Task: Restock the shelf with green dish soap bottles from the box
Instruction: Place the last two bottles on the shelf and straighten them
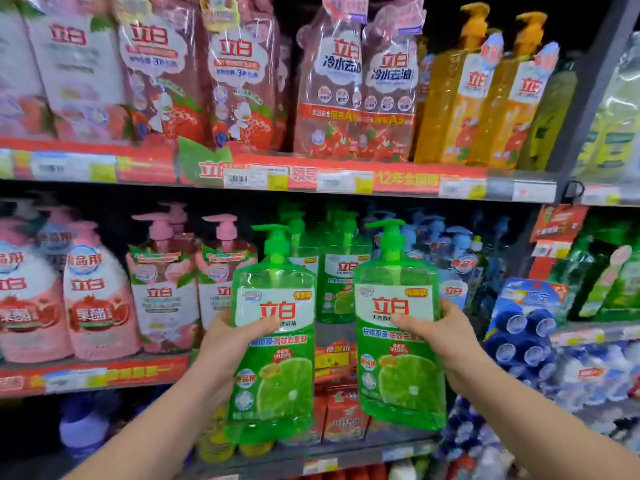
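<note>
**At the middle shelf: one full green bottle in each hand**

In front of the green row, the left bottle [273, 341] and the right bottle [398, 327] are held upright, side by side and apart. The left hand [228, 344] grips the first and the right hand [446, 337] the second. Each hand is curled round its bottle's outer edge at about mid-height, with the thumb across the front label and the fingers hidden behind.

Both bottles look filled to the shoulder, so I judge them heavy for a one-handed hold. The clear plastic walls probably give a little under a squeeze, and the glossy label may be slippery. The pump heads look like the weak part and a poor place to lift by. The mid-body grip, or a palm under the base, seems safer.

Behind them, stocked green bottles [343, 285] stand at the back of the shelf [333, 331], with bare board in front of them. Pink pump bottles [162, 289] stand to the left and blue bottles [453, 268] to the right. The box is not in view.
</note>
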Demonstrator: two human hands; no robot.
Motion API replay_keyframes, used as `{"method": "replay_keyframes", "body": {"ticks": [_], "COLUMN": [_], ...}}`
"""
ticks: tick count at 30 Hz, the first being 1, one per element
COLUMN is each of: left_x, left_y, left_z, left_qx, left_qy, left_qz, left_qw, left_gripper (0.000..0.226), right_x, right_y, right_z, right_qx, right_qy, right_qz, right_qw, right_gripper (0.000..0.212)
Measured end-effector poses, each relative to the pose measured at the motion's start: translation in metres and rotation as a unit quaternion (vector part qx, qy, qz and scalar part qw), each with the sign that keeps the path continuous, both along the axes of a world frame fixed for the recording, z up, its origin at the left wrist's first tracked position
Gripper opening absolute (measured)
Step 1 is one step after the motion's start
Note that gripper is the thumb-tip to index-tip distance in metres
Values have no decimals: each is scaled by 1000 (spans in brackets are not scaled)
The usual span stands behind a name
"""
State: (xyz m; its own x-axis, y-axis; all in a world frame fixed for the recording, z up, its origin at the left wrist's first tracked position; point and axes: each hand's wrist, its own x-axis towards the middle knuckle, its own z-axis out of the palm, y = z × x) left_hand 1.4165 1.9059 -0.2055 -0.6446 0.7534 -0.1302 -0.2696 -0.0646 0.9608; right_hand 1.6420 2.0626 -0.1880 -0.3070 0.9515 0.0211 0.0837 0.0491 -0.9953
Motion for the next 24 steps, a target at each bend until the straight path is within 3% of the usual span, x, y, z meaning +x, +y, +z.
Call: {"method": "replay_keyframes", "body": {"ticks": [2,10,17,20,24], "left_x": [-7,-25,-26,-21,-16], "left_y": [7,24,29,30,35], "left_z": [1,-1,-3,-4,-3], "left_qx": [-4,-6,2,6,10], "left_qy": [3,-10,-4,-7,-8], "left_qz": [-1,55,109,131,159], "left_qw": [1000,998,994,991,987], "left_gripper": [47,85,77,59,53], "right_x": [-10,-62,-97,-105,-113], "right_y": [18,73,103,111,119], "right_z": [-1,-4,-7,-10,-21], "right_qx": [12,89,131,152,167], "right_qy": [-19,-38,-78,-88,-106], "right_qz": [8,70,133,162,191], "right_qw": [1000,993,979,971,961], "right_gripper": [67,75,88,88,98]}}
